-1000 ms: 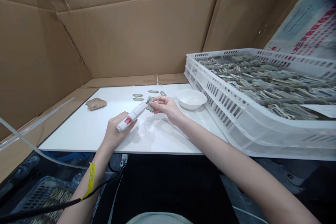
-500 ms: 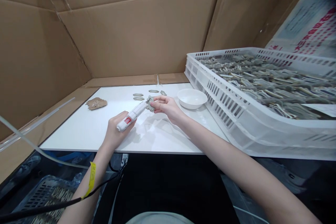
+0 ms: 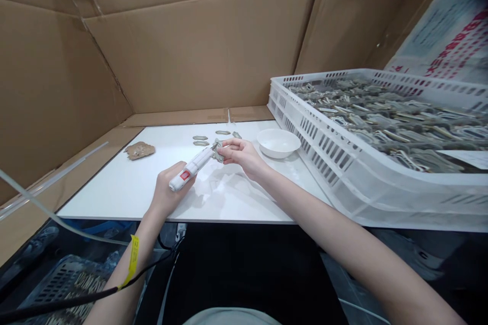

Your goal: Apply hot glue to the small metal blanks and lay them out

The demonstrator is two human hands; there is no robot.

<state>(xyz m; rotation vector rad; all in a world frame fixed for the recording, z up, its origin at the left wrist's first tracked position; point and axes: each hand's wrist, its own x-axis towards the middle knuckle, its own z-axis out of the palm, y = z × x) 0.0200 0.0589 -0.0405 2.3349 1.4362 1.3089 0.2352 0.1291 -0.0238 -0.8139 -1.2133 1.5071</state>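
My left hand (image 3: 168,190) is closed round a white pen-shaped tool (image 3: 190,168) with a red label, its tip pointing up and right. The tip touches a small grey metal part (image 3: 218,151) that my right hand (image 3: 240,155) pinches between its fingers just above the white table (image 3: 125,188). Three similar grey parts (image 3: 201,140) lie flat on the table just beyond the hands. A yellow band sits on my left wrist, and a black cable and a clear tube run off to the left below the table.
A white bowl (image 3: 278,142) stands right of my right hand. A large white slotted crate (image 3: 381,183) full of grey metal parts fills the right side. A brown scrap (image 3: 139,150) lies at the table's left. Cardboard walls (image 3: 198,45) enclose the table.
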